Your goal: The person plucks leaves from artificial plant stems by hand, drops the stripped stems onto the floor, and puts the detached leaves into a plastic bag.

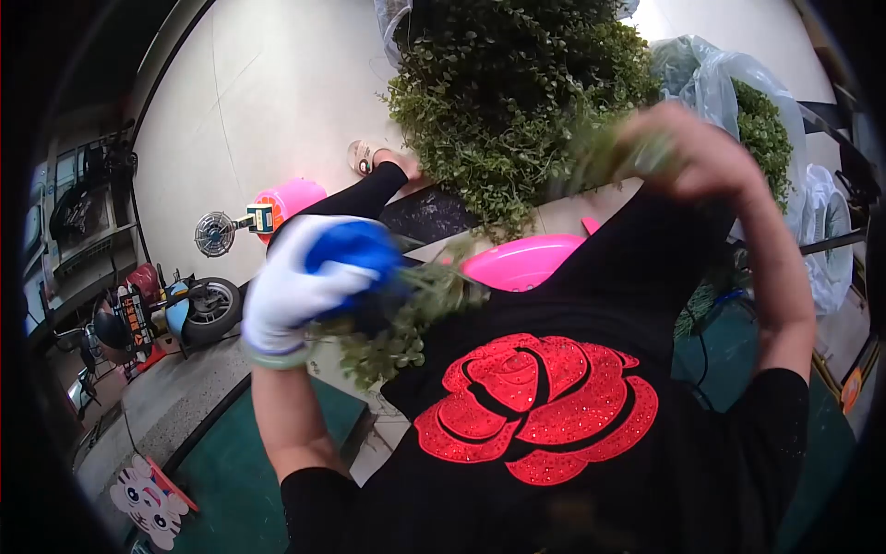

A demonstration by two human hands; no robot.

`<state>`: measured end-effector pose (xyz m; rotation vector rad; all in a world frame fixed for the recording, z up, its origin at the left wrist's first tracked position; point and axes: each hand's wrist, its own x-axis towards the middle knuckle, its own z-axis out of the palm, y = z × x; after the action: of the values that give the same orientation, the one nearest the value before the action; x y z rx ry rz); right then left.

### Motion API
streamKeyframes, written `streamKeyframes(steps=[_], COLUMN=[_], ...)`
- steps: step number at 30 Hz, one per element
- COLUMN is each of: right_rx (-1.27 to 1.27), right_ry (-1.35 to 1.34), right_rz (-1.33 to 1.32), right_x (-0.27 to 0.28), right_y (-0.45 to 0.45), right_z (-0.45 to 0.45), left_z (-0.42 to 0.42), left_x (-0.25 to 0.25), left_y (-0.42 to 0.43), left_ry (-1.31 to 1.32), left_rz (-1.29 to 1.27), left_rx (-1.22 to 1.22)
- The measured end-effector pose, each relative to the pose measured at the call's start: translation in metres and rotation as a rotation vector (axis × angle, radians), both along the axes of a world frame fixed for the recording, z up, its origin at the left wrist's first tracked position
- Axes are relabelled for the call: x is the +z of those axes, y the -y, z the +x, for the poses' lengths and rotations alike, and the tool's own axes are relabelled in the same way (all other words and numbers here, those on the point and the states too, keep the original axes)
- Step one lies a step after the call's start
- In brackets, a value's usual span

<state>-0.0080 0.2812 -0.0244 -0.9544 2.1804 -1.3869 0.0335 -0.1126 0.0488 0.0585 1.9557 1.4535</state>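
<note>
My left hand (323, 277), in a white glove with a blue palm, is closed around a bunch of leafy green stems (406, 319). The stems hang over my lap, partly hidden by the glove. My bare right hand (688, 152) is raised on the right and smeared by motion. Its fingers are bent around a green sprig (652, 155), also blurred. Ahead of me is a large heap of small-leaved greenery (517, 102), close to my right hand. A pink plastic basin (521, 261) sits between my legs.
Clear plastic bags (738, 74) with more greenery (761, 138) stand at the right. A small fan (215, 234) and a pink stool-like object (293, 196) are beside my left leg. Farther left are a vehicle wheel (212, 309) and a cartoon cat cutout (148, 503).
</note>
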Motion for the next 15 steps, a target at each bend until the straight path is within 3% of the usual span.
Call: streamKeyframes(steps=[3,4,5,6,8,10,12,15], right_rx=[-0.813,-0.745,-0.863,-0.735,-0.755,-0.616,-0.655,-0.599], right_ry=[0.393,0.309,0.275,0.269,0.335,0.422,0.517,0.577], right_rz=[-0.352,-0.406,-0.516,-0.587,-0.507,-0.526,-0.603,-0.659], right_x=[-0.006,0.001,-0.006,-0.014,-0.021,-0.016,-0.006,-0.008], right_y=[-0.065,-0.066,-0.046,-0.032,0.012,0.04,0.068,0.086], right_z=[0.007,0.008,0.015,0.016,0.022,0.03,0.037,0.04], left_z=[-0.004,-0.005,-0.009,-0.014,-0.013,-0.015,-0.015,-0.015], left_x=[-0.033,-0.036,-0.038,-0.042,-0.053,-0.063,-0.059,-0.059], left_y=[0.052,0.037,0.024,0.014,-0.004,-0.022,-0.038,-0.046], left_ry=[0.062,0.152,0.237,0.215,0.205,0.18,0.101,0.076], left_rz=[0.639,0.821,1.007,1.028,1.067,1.127,1.057,1.213], left_rx=[0.386,0.454,0.509,0.522,0.565,0.599,0.654,0.541])
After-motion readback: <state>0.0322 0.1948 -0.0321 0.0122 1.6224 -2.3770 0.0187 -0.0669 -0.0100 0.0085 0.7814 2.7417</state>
